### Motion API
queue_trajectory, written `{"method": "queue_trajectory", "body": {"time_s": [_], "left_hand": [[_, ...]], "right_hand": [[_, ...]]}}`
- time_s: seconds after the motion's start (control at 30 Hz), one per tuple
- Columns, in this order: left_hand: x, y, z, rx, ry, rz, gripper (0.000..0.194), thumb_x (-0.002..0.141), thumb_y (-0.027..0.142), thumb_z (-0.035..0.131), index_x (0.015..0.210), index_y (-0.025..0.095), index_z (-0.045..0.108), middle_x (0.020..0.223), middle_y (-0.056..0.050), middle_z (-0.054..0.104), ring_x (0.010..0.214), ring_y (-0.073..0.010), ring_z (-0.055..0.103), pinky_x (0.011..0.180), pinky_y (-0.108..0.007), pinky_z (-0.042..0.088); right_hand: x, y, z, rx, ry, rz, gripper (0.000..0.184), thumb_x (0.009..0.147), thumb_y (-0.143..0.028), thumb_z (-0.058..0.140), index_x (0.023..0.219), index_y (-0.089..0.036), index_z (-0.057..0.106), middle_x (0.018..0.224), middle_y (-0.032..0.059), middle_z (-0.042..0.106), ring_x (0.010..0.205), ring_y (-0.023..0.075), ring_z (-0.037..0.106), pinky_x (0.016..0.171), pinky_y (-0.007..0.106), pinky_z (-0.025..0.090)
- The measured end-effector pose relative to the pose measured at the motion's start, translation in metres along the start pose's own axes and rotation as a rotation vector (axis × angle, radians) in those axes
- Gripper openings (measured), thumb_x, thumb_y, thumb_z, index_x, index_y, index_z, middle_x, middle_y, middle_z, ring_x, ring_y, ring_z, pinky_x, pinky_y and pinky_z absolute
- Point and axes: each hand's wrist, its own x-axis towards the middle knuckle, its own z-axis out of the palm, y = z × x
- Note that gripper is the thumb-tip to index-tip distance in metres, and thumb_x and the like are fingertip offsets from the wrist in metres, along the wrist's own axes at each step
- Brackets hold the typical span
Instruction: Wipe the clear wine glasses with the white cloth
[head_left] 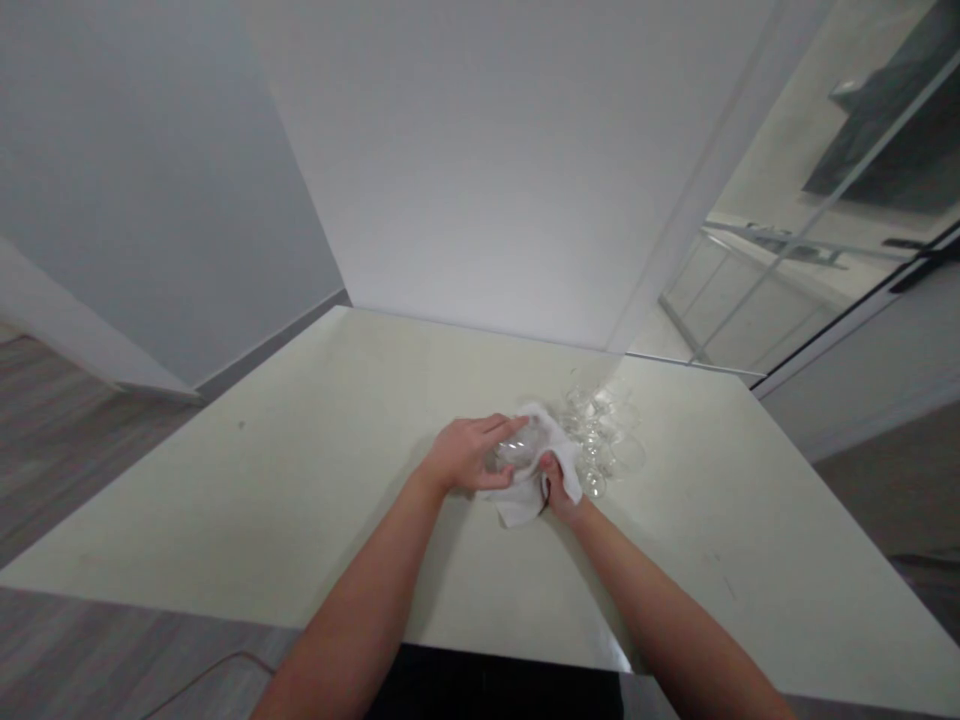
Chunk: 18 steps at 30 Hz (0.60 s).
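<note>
Between my hands, above the pale table, is a clear drinking glass (516, 447) lying tilted in a white cloth (517, 512). My left hand (471, 455) curls around the glass from the left, thumb below and fingers over the top. On the other side my right hand (559, 487) grips the cloth, its thumb pressing a fold near the glass. The cloth wraps the right part of the glass and hides it, and most of the right fingers too. Just right of the cloth stands a cluster of several clear glasses (594, 440), their outlines overlapping.
The pale table (247, 500) spreads out on both sides, with a white wall (487, 180) along its back edge. A glass-paned door or partition (750, 290) rises at the back right. A thin cable (217, 665) lies on the wood-look floor at lower left.
</note>
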Motion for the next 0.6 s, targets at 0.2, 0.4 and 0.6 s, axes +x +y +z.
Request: {"method": "queue_trajectory", "body": {"time_s": [0.2,0.4,0.6], "left_hand": [[0.007,0.004,0.005,0.049,-0.01,0.06,0.066,0.076,0.045,0.062,0.137,0.023,0.047,0.114,-0.01,0.067,0.098,-0.0249,0.065,0.085,-0.037,0.048],[0.0,-0.01,-0.001,-0.142,0.235,-0.114,0.029,0.08,0.041,0.057,0.096,0.018,0.064,0.082,-0.006,0.068,0.072,-0.0166,0.062,0.071,-0.03,0.046],[0.01,-0.01,0.011,-0.448,0.297,-0.52,0.045,0.091,0.048,0.04,0.061,0.017,0.054,0.049,0.002,0.05,0.048,-0.0108,0.048,0.051,-0.023,0.035]], "right_hand": [[0.004,-0.01,0.006,0.138,0.08,0.044,0.045,0.082,-0.052,0.06,0.111,-0.018,0.063,0.116,0.0094,0.069,0.112,0.0257,0.062,0.103,0.043,0.045],[0.006,-0.004,0.01,0.271,0.048,0.171,0.049,0.089,-0.055,0.042,0.105,-0.015,0.066,0.105,0.0125,0.072,0.097,0.0263,0.069,0.092,0.044,0.052],[0.013,-0.007,0.007,-0.305,0.277,-0.126,0.054,0.083,-0.052,0.056,0.125,-0.018,0.057,0.131,0.0122,0.058,0.128,0.0318,0.049,0.113,0.055,0.03]]}}
